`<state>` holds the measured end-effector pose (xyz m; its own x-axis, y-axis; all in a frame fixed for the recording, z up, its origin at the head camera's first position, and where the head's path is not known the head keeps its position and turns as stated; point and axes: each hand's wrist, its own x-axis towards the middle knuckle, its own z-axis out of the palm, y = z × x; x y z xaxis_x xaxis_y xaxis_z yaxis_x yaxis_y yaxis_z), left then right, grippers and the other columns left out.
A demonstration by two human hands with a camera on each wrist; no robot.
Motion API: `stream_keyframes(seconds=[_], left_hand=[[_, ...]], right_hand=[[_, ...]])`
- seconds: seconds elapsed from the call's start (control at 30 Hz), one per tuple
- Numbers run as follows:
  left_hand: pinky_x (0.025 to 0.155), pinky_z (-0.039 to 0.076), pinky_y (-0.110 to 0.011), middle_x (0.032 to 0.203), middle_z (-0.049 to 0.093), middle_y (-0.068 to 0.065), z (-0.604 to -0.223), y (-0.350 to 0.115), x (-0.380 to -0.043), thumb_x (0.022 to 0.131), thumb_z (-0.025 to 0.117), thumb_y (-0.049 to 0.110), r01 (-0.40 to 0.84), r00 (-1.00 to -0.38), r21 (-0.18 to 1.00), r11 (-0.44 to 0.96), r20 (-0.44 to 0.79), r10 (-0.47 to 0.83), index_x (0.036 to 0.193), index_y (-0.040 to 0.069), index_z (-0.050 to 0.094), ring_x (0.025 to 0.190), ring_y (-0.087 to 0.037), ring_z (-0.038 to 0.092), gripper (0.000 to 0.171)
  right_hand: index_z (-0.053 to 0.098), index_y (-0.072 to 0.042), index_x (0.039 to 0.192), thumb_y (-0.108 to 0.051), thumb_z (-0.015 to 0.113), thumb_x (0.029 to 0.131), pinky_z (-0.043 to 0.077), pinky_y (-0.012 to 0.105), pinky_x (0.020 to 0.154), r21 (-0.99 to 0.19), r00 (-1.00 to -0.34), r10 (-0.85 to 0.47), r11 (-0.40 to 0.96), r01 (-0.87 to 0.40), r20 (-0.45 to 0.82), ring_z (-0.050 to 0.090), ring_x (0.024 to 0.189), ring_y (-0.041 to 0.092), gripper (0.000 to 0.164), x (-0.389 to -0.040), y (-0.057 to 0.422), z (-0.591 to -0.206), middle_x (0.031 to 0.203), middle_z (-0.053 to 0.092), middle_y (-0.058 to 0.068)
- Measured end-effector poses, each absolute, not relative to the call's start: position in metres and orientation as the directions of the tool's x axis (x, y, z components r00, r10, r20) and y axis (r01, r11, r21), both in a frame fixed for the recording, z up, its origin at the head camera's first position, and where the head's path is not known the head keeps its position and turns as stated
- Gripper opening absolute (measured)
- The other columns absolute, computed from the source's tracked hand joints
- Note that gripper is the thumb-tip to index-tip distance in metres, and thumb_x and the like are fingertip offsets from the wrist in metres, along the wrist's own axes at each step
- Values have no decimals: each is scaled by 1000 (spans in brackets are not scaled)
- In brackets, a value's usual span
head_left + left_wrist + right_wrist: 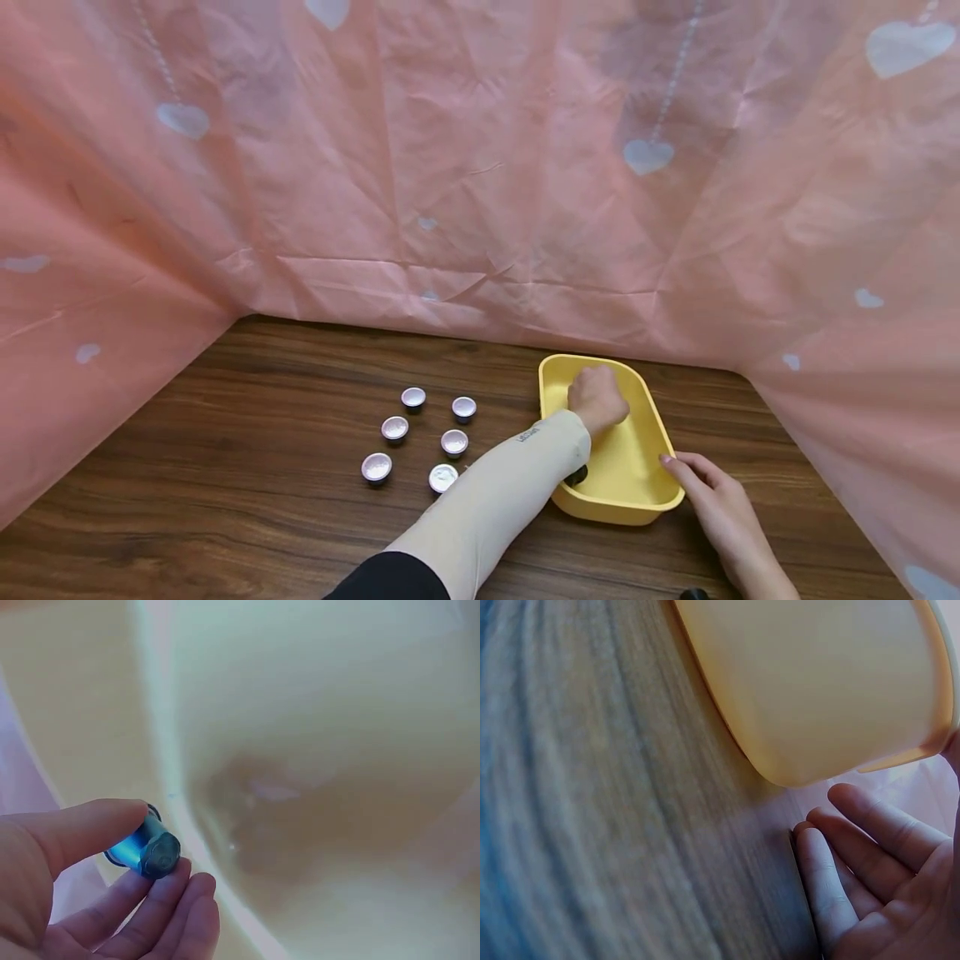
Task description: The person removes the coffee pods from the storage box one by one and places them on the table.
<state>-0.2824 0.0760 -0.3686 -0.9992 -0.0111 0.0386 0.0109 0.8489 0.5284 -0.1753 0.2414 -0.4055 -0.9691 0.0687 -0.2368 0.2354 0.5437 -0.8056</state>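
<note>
My left hand [597, 398] reaches down inside a yellow plastic bin [652, 400], the forearm crossing its left rim. In the left wrist view, its thumb and fingers pinch a small blue coffee capsule [142, 851], tipped on its side with the dark narrow end toward the camera. That capsule is hidden in the head view. A dark capsule [576, 477] lies in the bin's near left corner, partly behind the sleeve. My right hand [723, 508] rests its thumb on the bin's near right rim. The other fingers [821, 877] extend loosely beside the outer wall, low over the table.
Several coffee capsules with pale foil lids [454, 443] stand in two rough rows left of the bin on the wooden table [225, 467]. Pink heart-print curtain [465, 167] encloses the back and sides. A small black object [693, 594] shows at the bottom edge.
</note>
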Motion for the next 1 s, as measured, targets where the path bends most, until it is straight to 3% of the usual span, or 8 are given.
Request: stream_keyframes(seconds=[0.17,0.33,0.5,0.63,0.77,0.87,1.0], left_hand=[[51,40,-27,63,48,2,-366,77,-289,80,80,11,55,-998,625,779,56,25,60,18,45,61,-15,47,41],[52,43,-29,61,48,5,-377,88,-310,73,79,12,91,-995,622,777,95,41,59,20,46,62,-15,51,37],[51,43,-30,50,37,7,-370,84,-318,73,82,17,158,-987,664,731,114,110,51,19,42,59,-15,50,46],[60,48,-28,62,53,11,-370,79,-320,71,89,21,174,-984,710,683,150,95,64,22,54,68,-11,56,35],[69,52,-24,80,68,7,-346,62,-293,74,94,17,175,-984,811,558,149,93,84,18,66,78,-10,62,30],[69,52,-20,84,72,3,-321,48,-265,77,96,11,168,-984,877,451,120,132,94,11,71,76,-7,63,30],[67,49,-17,81,72,6,-308,37,-249,78,95,8,164,-980,904,394,104,169,97,11,75,73,-2,61,28]], right_hand=[[51,-7,157,-74,53,102,34,63,120,-795,-964,69,551,253,-259,34,154,42,87,-176,249,-406,169,39,25],[49,-7,158,-77,52,100,33,65,120,-790,-958,70,552,269,-277,32,156,44,91,-177,254,-406,170,36,26],[48,-9,159,-77,53,100,31,65,121,-785,-959,74,559,267,-273,29,158,44,91,-180,260,-403,172,34,26],[52,-8,157,-75,53,101,32,62,120,-784,-964,75,568,251,-255,32,155,42,87,-180,263,-402,170,37,25],[54,-8,155,-75,54,101,34,60,119,-783,-965,81,568,252,-251,35,153,40,86,-181,261,-402,169,39,25],[54,-7,155,-74,54,101,34,61,119,-782,-965,83,570,252,-250,35,153,41,86,-180,261,-402,169,38,25],[54,-7,155,-73,54,102,34,61,119,-785,-967,82,569,245,-242,35,153,41,85,-179,262,-403,169,39,25]])
